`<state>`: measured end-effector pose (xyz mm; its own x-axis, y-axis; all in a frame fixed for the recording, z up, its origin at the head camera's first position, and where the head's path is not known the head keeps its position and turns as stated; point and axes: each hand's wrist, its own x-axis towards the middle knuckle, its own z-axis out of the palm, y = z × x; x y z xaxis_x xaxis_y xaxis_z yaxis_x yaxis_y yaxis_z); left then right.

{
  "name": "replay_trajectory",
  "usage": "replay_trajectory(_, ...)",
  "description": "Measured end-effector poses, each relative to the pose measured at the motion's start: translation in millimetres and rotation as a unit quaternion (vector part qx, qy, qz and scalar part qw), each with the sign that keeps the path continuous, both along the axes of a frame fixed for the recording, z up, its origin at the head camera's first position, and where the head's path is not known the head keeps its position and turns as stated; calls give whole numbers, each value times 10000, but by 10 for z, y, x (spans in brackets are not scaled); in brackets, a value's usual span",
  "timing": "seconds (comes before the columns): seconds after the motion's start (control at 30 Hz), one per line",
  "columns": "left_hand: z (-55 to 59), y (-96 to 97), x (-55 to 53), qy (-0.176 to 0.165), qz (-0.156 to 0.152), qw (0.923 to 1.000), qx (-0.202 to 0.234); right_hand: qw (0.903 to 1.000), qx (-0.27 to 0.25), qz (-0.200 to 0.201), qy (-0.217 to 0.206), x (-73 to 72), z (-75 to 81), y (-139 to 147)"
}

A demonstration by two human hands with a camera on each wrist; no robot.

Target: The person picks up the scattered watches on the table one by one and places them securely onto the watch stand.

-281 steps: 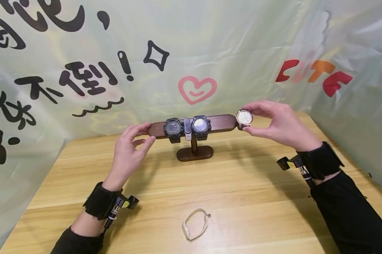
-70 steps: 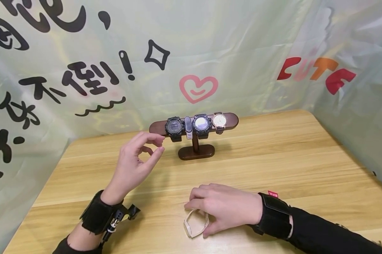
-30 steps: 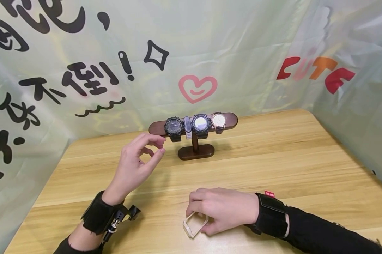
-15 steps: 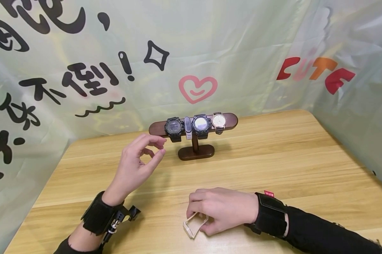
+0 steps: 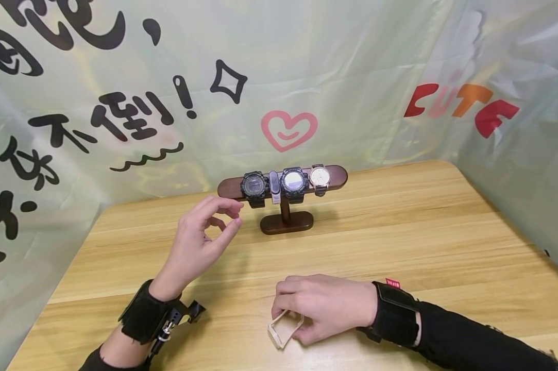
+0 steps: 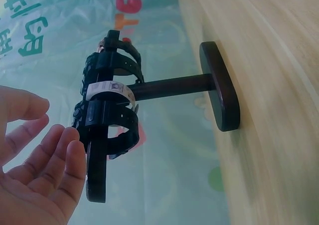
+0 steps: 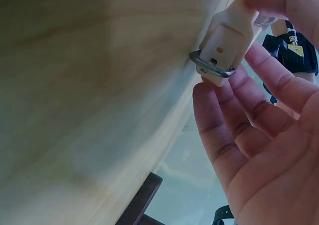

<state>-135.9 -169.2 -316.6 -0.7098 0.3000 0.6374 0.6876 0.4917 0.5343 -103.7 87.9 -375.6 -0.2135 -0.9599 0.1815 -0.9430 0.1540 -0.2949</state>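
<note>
My right hand (image 5: 322, 306) pinches a cream-strapped watch (image 5: 279, 337) low over the front of the table, its loop squeezed into an angular shape. In the right wrist view, the cream strap (image 7: 227, 40) with its metal buckle (image 7: 212, 65) sits between thumb and fingers. My left hand (image 5: 202, 237), fingers loosely bent and holding nothing, hovers just in front of the left end of a dark wooden watch stand (image 5: 286, 222). The stand's bar carries a black digital watch (image 5: 254, 185), a slim fitness band (image 5: 274, 185), another black watch (image 5: 293, 181) and a rose-gold watch (image 5: 320, 176).
The light wooden table (image 5: 376, 247) reaches back to a pale printed cloth (image 5: 362, 77) hanging behind the stand. Bare bar shows at both ends of the stand. Each wrist wears a black strap (image 5: 146, 309), and a small camera on the left one juts over the table.
Earlier, my right hand held the rose-gold watch at the bar's right end; that watch now sits on the bar. My right hand came down to the cream watch and squeezed its loop; my left left the bar.
</note>
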Motion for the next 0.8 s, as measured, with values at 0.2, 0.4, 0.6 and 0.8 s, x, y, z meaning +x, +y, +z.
replay_trajectory(0.2, -3, 6, -2, 7, -29, 10000, 5, 10000, -30, -4, -58, 34, 9, 0)
replay_trajectory(0.4, -7, 6, -3, 49, -28, 10000, -16, 9996, -197, 21, 181, 77, 3, -40)
replay_trajectory(0.6, -11, 9, -3, 58, -24, 10000, -40, 9994, -135, 13, 326, 91, -5, -51)
replay_trajectory(0.8, -21, 5, -8, 48, -35, 10000, -51, 9984, -224, -1, 513, 119, 0, -71)
